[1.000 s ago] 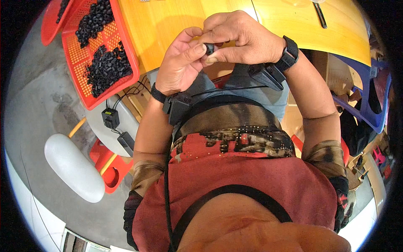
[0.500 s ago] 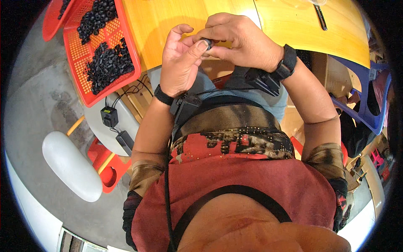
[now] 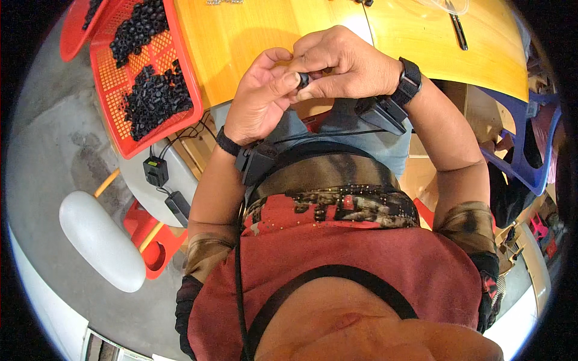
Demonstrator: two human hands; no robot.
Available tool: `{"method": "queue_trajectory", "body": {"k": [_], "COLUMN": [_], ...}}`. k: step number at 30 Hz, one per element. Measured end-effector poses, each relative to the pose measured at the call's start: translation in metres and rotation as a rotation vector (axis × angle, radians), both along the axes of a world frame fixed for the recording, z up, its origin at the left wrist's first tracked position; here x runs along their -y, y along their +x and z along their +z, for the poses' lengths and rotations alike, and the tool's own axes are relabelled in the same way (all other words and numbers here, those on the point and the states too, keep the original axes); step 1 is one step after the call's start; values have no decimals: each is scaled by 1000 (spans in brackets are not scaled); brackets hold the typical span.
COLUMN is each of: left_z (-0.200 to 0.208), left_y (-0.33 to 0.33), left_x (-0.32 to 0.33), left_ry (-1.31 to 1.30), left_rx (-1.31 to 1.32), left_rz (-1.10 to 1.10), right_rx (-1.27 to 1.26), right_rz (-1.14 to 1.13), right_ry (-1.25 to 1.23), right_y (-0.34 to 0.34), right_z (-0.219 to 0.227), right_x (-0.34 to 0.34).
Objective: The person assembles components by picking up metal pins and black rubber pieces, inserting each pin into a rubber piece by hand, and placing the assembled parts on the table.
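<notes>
Pinched between both hands is a small black rounded part (image 3: 303,80), mostly covered by fingers; its exact kind does not show. My left hand (image 3: 263,90) grips it with the thumb on its near side. From the other side, my right hand (image 3: 344,63) closes thumb and fingers against it. Both hands are above my lap by the front edge of the yellow table (image 3: 241,30). On the left, a red plastic basket (image 3: 198,107) holds a pile of black ring-like pieces (image 3: 139,30) and a pile of small black pieces (image 3: 155,99).
A black pen-like tool (image 3: 459,30) lies at the table's right. Small shiny pieces (image 3: 224,2) sit at its far edge. Black box devices (image 3: 156,172) on cables rest on a grey stool (image 3: 147,195) at left. A blue plastic stool (image 3: 515,135) stands at right.
Both hands have come slightly nearer to my body, still holding the small black part. More of the table's far side, with small shiny pieces, now shows.
</notes>
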State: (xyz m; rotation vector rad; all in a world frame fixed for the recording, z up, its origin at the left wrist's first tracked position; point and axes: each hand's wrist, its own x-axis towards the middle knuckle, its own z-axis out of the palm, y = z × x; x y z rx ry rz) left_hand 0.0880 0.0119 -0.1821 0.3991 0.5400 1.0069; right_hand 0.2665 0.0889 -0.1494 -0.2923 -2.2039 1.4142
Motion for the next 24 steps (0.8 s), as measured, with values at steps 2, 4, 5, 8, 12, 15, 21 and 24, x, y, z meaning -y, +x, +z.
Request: {"method": "queue_trajectory", "body": {"k": [2, 4, 5, 8, 12, 15, 21, 24], "left_z": [6, 5, 6, 14, 14, 12, 25, 20], "left_y": [2, 0, 0, 2, 6, 8, 11, 3], "left_x": [1, 1, 0, -4, -5, -2, 5, 4], "left_ry": [2, 2, 1, -57, -12, -40, -40, -31], "left_rx": [-37, -1, 35, 32, 64, 98, -143, -130], "left_rz": [-8, 11, 28, 169, 196, 218, 241, 210], "right_rx": [22, 45, 69, 58, -34, 0, 138, 169], "right_rz": [0, 0, -87, -269, -521, -509, -403, -400], "right_ry": [-32, -60, -41, -35, 35, 174, 312, 346], "right_y": [-2, -5, -7, -17, -21, -19, -15, -20], "right_z": [6, 7, 3, 5, 12, 9, 18, 21], "right_x": [1, 2, 5, 11, 18, 17, 9, 12]}}
